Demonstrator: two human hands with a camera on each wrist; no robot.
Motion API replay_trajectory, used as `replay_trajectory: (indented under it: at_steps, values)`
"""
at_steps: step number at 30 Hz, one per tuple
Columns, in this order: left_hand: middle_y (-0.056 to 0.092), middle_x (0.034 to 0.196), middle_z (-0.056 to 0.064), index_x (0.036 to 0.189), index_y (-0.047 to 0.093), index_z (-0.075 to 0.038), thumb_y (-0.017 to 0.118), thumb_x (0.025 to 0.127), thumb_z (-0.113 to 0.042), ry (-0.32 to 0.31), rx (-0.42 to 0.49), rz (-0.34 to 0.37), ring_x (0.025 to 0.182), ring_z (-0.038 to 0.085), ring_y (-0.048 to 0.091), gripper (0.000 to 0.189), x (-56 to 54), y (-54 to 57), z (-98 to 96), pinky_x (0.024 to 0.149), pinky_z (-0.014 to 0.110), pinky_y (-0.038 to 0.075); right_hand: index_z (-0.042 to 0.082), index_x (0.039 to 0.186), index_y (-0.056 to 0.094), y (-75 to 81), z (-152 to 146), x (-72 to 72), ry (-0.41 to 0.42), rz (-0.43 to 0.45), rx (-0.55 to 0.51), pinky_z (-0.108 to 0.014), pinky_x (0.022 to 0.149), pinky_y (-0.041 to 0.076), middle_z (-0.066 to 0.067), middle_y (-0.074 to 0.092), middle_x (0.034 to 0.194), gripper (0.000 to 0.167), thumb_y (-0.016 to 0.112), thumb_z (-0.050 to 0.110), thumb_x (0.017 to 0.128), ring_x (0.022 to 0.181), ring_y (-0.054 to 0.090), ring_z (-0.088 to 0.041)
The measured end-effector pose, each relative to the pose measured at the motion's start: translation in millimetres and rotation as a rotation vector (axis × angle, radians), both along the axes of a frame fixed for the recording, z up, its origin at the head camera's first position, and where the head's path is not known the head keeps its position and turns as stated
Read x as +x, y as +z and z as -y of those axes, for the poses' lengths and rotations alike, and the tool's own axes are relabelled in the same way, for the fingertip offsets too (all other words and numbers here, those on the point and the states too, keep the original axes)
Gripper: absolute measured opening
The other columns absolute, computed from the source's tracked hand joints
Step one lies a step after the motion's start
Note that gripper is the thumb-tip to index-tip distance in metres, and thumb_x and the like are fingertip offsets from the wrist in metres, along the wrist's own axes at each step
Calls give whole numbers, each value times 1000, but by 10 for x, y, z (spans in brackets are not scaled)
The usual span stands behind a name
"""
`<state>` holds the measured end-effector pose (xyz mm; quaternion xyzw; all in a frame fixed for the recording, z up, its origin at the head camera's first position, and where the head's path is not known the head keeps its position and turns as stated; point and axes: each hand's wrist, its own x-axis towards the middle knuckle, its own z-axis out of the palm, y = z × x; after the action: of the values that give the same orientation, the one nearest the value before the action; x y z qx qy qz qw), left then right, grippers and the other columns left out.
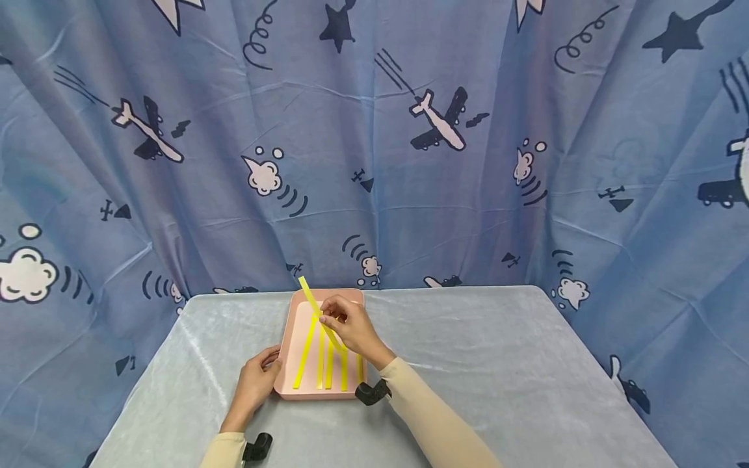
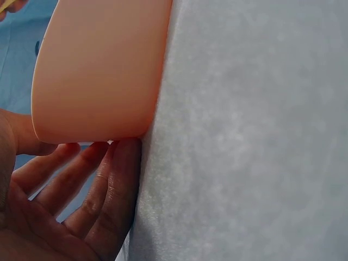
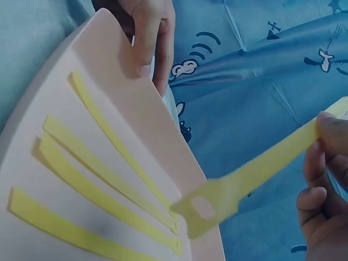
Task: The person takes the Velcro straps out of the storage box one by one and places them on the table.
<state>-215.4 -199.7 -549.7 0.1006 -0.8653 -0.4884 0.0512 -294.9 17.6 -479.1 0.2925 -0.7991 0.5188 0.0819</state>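
A yellow hook-and-loop cable tie (image 3: 261,166) with a slotted wide head is pinched between the thumb and fingers of my right hand (image 1: 349,324). It slants above the tray, its slotted head near the tray wall in the right wrist view. Several more yellow cable ties (image 1: 304,354) lie lengthwise, roughly side by side, in the shallow pink tray (image 1: 318,395). At the tray's left side is my left hand (image 1: 257,379). Its thumb reaches the rim while the other fingers lie against the outer wall (image 2: 100,81), holding the tray.
Under the tray spreads a light grey cloth-covered table (image 1: 486,364), its far edge just behind the tray. A blue patterned curtain (image 1: 374,162) hangs beyond it. Black wrist devices (image 1: 372,393) sit at both sleeves.
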Motion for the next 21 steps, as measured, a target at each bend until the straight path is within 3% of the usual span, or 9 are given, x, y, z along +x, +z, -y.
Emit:
replay_trajectory:
  at_steps: [4,16,21]
  values:
    - [66,125,21,136,58,-5,55,99,-15,4,-2,-3,99,28,68,39,-5,-1,-3,66,24,52,9,103,65,-21,-59,23,-25,41,-19,-16,63,43,-4,66,87,14,70,13,90,70,54,-8]
    - [65,127,20,137,57,-6,54,99,-18,4,2,13,105,29,66,40,-9,-5,3,73,27,53,-3,110,62,-56,-234,32,-47,237,-215,-15,71,51,-23,65,97,20,67,5,92,78,59,-10]
    - [64,128,20,138,57,-6,54,100,-18,-5,0,12,108,31,65,40,-7,-7,-1,78,33,55,-6,111,61,71,-334,110,-50,318,-251,-20,74,54,-23,64,97,21,65,2,92,79,61,-12]
